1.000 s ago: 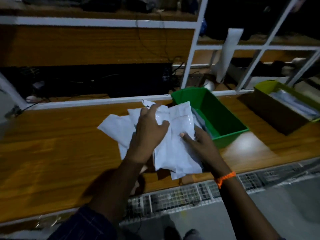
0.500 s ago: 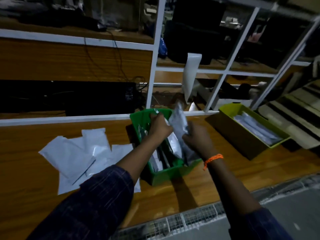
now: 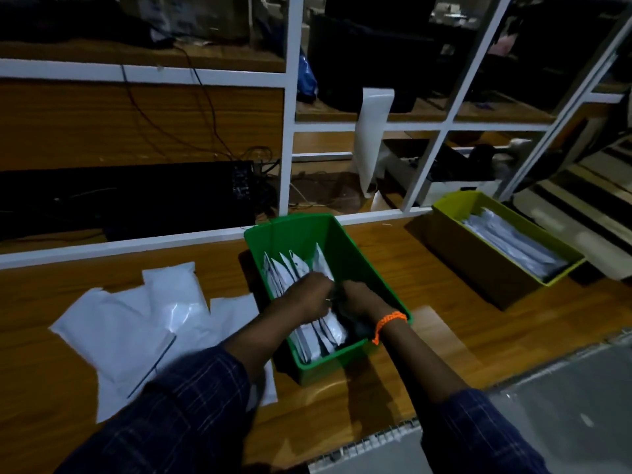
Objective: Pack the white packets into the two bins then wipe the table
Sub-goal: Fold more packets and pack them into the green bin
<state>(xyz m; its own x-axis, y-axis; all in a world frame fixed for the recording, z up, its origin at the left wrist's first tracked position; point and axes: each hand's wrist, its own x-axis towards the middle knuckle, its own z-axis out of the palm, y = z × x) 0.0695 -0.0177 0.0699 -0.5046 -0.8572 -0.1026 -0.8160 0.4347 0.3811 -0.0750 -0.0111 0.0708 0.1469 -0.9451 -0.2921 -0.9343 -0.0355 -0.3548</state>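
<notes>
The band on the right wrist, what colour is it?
The wristband is orange, seen best in the head view.

Left grip (image 3: 309,296) and right grip (image 3: 359,297) reach forward, nearly touching, knuckles up, blurred.

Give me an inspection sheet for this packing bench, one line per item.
Surface: wooden table, glossy, carries both bins.
Job's things: green bin holds standing packets; yellow-green bin to its right holds flat packets; loose packets overlap on the table left of the green bin.
Clutter: white pouch upright behind the frame.
Hands: left hand and right hand both inside the green bin among the packets; grip too blurred to tell.
Cables: black cables hang down the back panel toward a dark box.
Surroundings: white-framed shelving; dim light.
</notes>
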